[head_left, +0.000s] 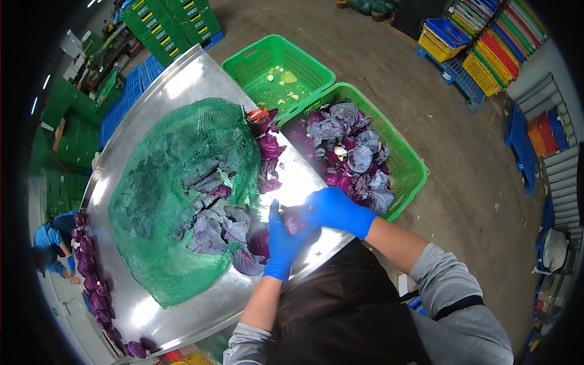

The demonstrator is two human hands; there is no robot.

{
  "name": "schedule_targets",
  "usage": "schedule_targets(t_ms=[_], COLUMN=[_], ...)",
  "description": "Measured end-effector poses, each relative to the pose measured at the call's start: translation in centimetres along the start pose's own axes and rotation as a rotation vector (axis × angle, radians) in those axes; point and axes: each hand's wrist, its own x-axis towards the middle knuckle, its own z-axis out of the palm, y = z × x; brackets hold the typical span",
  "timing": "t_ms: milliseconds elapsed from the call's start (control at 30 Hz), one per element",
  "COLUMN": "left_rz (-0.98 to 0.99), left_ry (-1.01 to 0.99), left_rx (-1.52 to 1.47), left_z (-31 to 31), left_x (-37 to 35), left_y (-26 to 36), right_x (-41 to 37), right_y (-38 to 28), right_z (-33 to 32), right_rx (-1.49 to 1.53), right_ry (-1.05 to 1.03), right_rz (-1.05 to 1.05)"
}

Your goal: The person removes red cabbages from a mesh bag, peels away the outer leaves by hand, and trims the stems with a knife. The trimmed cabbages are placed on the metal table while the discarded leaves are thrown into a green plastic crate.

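Observation:
A red cabbage (296, 222), smeared by motion, is between my two blue-gloved hands over the steel table's near edge. My left hand (286, 242) grips it from the left with the thumb up. On its other side my right hand (342, 210) closes over it, the fingertips blurred. Purple leaves and another piece of cabbage (259, 242) lie just left of my left hand. A green mesh bag (146, 201) lies open on the table, with loose cabbage leaves (210, 234) at its mouth. More purple leaves (269, 149) and an orange-red object (258, 114) rest along the right edge.
A green crate (409, 182) full of cabbage leaves stands beside the steel table (143, 310). Another green crate (243, 64) behind it holds a few scraps. Red cabbages (88, 264) line the far left edge, near a co-worker (52, 237). Stacked green crates (173, 27) stand behind.

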Motion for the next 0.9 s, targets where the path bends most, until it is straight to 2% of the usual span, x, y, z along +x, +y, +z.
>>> schedule_targets(t_ms=[67,133,200,267,300,333,367,400,467,500,533,567,600,633,700,733,767,800,833,867,900], left_rz=[0.101,0.103,0.196,0.057,0.026,-0.001,-0.037,-0.096,-0.129,-0.118,-0.152,-0.185,-0.172,-0.191,-0.231,-0.223,-0.331,-0.439,-0.417,-0.413,-0.334], left_ry=[0.11,0.145,0.121,0.137,0.158,0.179,0.21,0.164,0.298,0.311,0.414,0.514,0.519,0.374,0.05,0.05,0.178,0.303,0.156,0.155,0.011], left_rx=[0.648,0.686,0.406,-0.102,-0.398,-0.693,-0.8,-0.863,-0.938,-0.937,-0.964,-0.99,-0.991,-1.172,-1.514,-1.516,-1.485,-1.446,-1.475,-1.475,-1.221], left_z=[-1.0,-1.3,-2.8,-3.7,-3.4,-3.0,-3.9,-5.0,-5.1,-4.3,-3.4,-3.0,-3.3,-3.7,-4.0,-3.6,-2.1,-1.3,-1.4,-1.7,-2.0], left_x=[-1.1,-2.6,-3.1,-3.5,-3.4,-3.4,-3.1,-2.9,-2.6,-2.8,-2.9,-3.0,-3.3,-3.7,-3.9,-3.9,-4.0,-4.0,-4.2,-4.4,-4.5], left_y=[-0.4,-0.6,-1.4,-1.3,-1.0,-0.6,-1.1,-1.4,-1.1,0.3,1.9,2.9,2.8,2.2,2.0,2.3,3.8,4.6,3.9,3.7,3.6], right_x=[0.2,-0.2,-1.1,-2.4,-2.7,-3.1,-3.4,-3.7,-3.7,-3.4,-3.1,-2.7,-2.3,-2.3,-2.0,-1.2,-0.5,-0.6,-0.4,-0.4,0.2], right_y=[1.6,3.4,4.1,6.3,5.0,4.0,3.2,2.4,0.6,0.5,1.5,2.4,2.8,2.7,0.8,1.0,1.0,-2.6,-5.2,-6.1,-6.5], right_z=[0.5,1.1,1.5,3.9,2.6,1.3,0.1,-1.1,-3.6,-4.5,-5.4,-6.6,-7.1,-6.7,-5.9,-4.2,-2.1,-2.4,-2.6,-2.0,-1.0], right_rx=[0.044,0.784,0.814,1.039,1.096,1.094,1.168,1.245,1.294,1.337,1.339,1.197,1.052,1.053,0.123,0.246,0.369,0.51,0.617,0.701,0.765], right_ry=[0.009,-0.104,-0.098,0.172,0.276,0.266,0.284,0.301,0.238,0.189,0.174,0.219,0.264,0.258,0.553,0.51,0.464,0.208,0.012,-0.071,-0.028], right_rz=[0.025,0.623,0.685,0.8,0.842,0.839,0.806,0.771,0.695,0.625,0.616,0.674,0.728,0.72,0.327,0.114,-0.093,0.009,0.117,0.118,0.064])
